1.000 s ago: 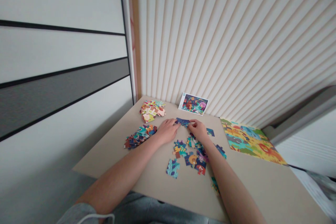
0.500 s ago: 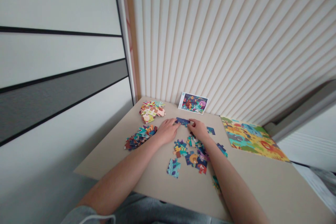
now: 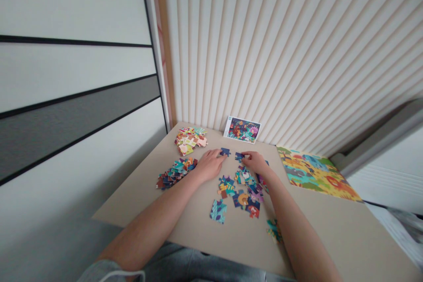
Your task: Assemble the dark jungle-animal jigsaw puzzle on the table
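Note:
My left hand rests on the table with its fingertips on a dark blue puzzle piece. To its right, my right hand pinches another dark blue piece, and a gap separates the two pieces. Just below my hands lie loose and joined pieces, among them a yellow-patterned one and a joined group with an orange figure. A light blue leafy piece is nearer the front edge. Beside my left forearm is a heap of dark, colourful pieces.
A picture card leans on the pleated wall at the back. Light-coloured pieces are piled at the back left. An animal puzzle lies flat at the right. Green pieces sit beside my right forearm.
The two dark blue pieces, together before, are now apart. My right hand has moved right with one piece, while my left hand has stayed on the other.

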`<action>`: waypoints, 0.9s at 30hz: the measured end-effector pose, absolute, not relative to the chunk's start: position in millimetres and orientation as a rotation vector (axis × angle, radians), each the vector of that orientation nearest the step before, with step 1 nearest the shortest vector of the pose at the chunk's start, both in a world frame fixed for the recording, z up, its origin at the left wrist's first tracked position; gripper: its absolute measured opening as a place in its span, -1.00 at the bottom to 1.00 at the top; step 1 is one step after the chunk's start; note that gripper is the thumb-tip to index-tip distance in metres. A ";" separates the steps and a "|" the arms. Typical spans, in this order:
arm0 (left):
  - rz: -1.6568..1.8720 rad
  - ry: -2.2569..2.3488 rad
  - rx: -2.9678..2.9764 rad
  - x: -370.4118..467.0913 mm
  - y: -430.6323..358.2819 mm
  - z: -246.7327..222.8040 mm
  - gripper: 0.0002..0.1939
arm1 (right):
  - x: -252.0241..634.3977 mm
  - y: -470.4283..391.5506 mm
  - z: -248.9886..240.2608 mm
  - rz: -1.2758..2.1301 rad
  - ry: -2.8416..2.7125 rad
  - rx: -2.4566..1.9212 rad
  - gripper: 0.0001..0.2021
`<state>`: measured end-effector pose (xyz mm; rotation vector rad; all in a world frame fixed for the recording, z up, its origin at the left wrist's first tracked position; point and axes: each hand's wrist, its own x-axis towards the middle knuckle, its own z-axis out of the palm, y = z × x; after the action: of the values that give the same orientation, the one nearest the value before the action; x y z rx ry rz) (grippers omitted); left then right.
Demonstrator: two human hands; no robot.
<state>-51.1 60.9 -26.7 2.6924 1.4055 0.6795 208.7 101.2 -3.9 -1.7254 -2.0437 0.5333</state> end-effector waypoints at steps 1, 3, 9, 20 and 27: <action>0.674 1.405 2.698 -51.0 60.9 -26.5 -0.52 | 209.6 99.0 -3.0 0.528 -2.035 -1.729 -0.63; 0.655 1.413 2.707 -50.7 60.8 -26.1 -0.52 | 210.1 91.8 -0.5 0.517 -2.016 -1.735 -0.61; 0.661 1.432 2.707 -50.6 59.7 -26.4 -0.50 | 226.2 60.0 14.8 0.429 -2.007 -1.694 -0.65; 0.828 1.222 2.674 -46.9 48.1 -15.6 -0.75 | 334.2 26.1 -1.2 0.099 -1.587 -1.797 -0.63; 0.808 1.182 2.695 -42.7 38.9 -11.6 -0.78 | 332.6 19.9 -7.9 0.115 -1.707 -1.788 -0.66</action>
<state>-42.7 38.9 -11.6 2.6947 1.1820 0.8080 332.6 19.9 -7.9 -1.7881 -1.7071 0.1149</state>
